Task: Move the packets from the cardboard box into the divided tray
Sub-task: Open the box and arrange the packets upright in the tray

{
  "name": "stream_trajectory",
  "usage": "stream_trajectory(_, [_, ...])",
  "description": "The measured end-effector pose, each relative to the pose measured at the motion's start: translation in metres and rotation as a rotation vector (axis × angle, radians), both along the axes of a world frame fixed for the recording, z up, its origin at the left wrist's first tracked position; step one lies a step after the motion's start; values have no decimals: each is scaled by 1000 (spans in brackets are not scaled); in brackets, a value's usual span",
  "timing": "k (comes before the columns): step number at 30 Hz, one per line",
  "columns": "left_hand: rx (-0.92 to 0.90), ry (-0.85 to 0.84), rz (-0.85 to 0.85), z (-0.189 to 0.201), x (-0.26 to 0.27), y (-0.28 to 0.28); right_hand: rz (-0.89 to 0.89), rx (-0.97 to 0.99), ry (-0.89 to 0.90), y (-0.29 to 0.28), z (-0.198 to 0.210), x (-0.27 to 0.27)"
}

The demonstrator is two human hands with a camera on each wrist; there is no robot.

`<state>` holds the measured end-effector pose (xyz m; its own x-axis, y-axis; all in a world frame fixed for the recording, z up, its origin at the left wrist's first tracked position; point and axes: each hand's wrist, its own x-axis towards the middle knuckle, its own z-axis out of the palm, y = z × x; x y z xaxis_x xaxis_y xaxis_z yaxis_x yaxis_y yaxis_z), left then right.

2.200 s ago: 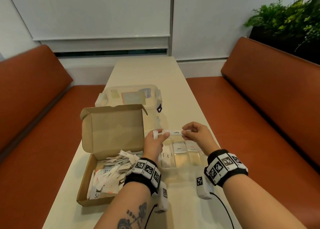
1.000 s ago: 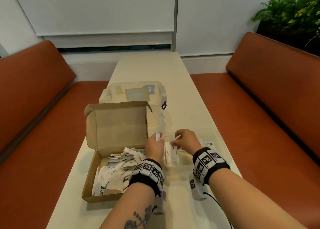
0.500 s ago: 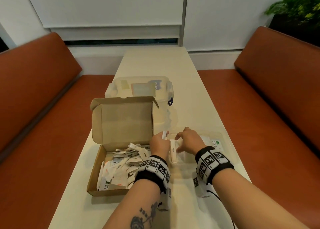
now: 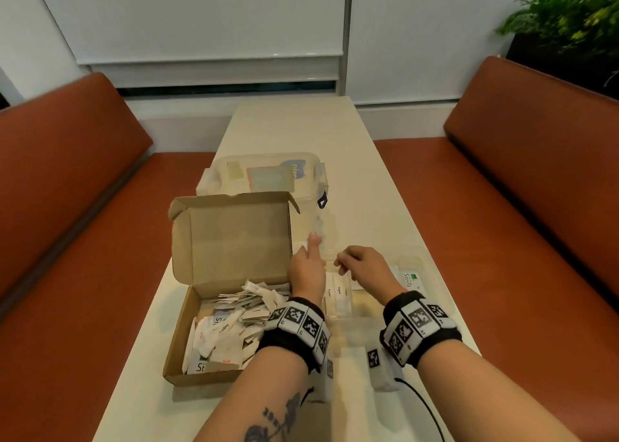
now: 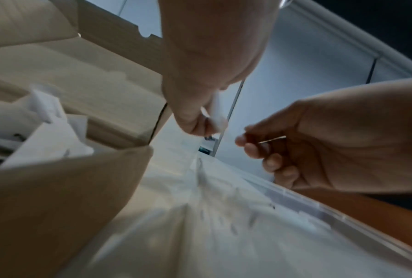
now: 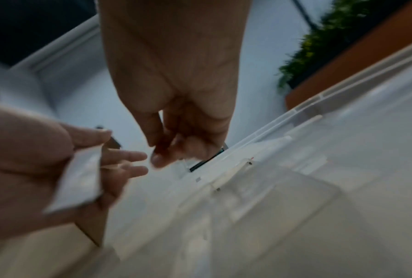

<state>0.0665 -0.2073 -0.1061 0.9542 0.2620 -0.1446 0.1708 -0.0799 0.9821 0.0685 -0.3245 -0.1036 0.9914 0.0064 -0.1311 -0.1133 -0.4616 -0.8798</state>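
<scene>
The open cardboard box sits at the left with several white packets piled inside. Right of it lies the clear divided tray, which holds sugar packets in a left compartment and a Stevia packet further right. My left hand hovers between box and tray and pinches one white packet under the thumb. My right hand hangs just above the tray's far left part, fingers loosely curled, and I see nothing in them.
A clear lidded plastic container stands behind the box. Orange benches run along both sides of the narrow pale table. A plant is at the back right. A black cable trails from my right wrist.
Both hands first held a packet strip between them. The right hand then lowered a packet into the tray and has lifted off it. The left hand still pinches its packet.
</scene>
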Motion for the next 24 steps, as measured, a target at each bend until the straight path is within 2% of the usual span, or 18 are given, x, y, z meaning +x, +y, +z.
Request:
stream_trajectory(3, [-298, -22, -66, 12, 4, -3, 97, 393, 173, -4, 15, -7])
stream_trajectory(6, [-454, -12, -93, 15, 4, -3, 151, 531, 188, -12, 23, -10])
stream_trajectory(10, [-491, 15, -94, 12, 3, -6, 84, 537, 94, -24, 26, -7])
stream_trajectory(14, [-480, 83, -94, 8, 5, -4, -93, 333, -142, -37, 26, -2])
stream_trajectory(19, [-577, 106, -133, 8, 5, -4, -39, 141, -168, -48, 27, -2])
stream_trajectory(21, [-583, 92, -141, 8, 5, -5, -55, 246, -143, -51, 28, -2])
stream_trajectory(23, [-587, 87, -149, 8, 5, -6, -77, 480, -95, -50, 31, -3])
stream_trajectory(24, [-583, 87, -155, 8, 5, -7, -89, 535, -101, -49, 32, -3])
